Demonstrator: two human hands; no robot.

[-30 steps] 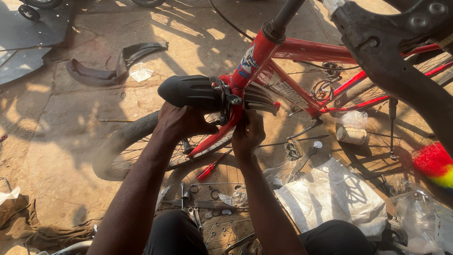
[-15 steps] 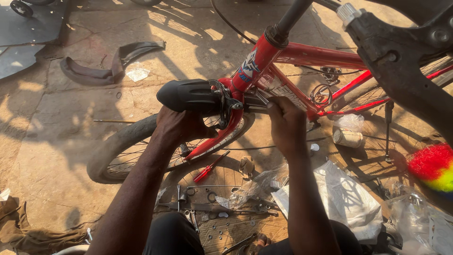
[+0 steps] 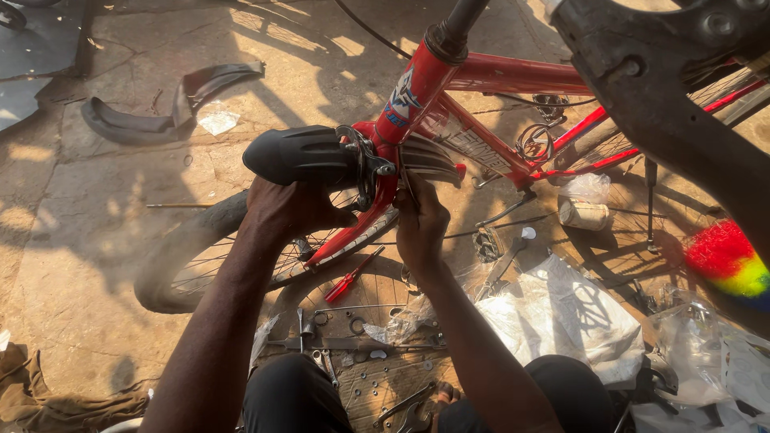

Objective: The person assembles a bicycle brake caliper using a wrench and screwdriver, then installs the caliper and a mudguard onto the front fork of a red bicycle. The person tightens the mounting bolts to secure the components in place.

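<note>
A red bicycle frame (image 3: 489, 80) stands over a sunlit concrete floor, its front wheel (image 3: 200, 265) below the fork. A black plastic mudguard (image 3: 301, 154) sticks out from the fork crown beside the brake. My left hand (image 3: 285, 210) grips the underside of the mudguard and the fork. My right hand (image 3: 419, 224) is closed on the rear part of the mudguard (image 3: 429, 159) just behind the fork, fingers pinching at the bracket. A red-handled screwdriver (image 3: 350, 277) lies on the floor under the wheel.
Wrenches, washers and small parts (image 3: 361, 353) lie on a board between my knees. White plastic sheeting (image 3: 561, 313) lies to the right, with a taped roll (image 3: 583, 214). A torn black tyre piece (image 3: 160, 112) lies at upper left. A dark bicycle part (image 3: 666, 88) looms at upper right.
My right hand moved from the left side of the fork out to the right, then settled back onto the rear mudguard behind the fork. My left hand kept its hold.
</note>
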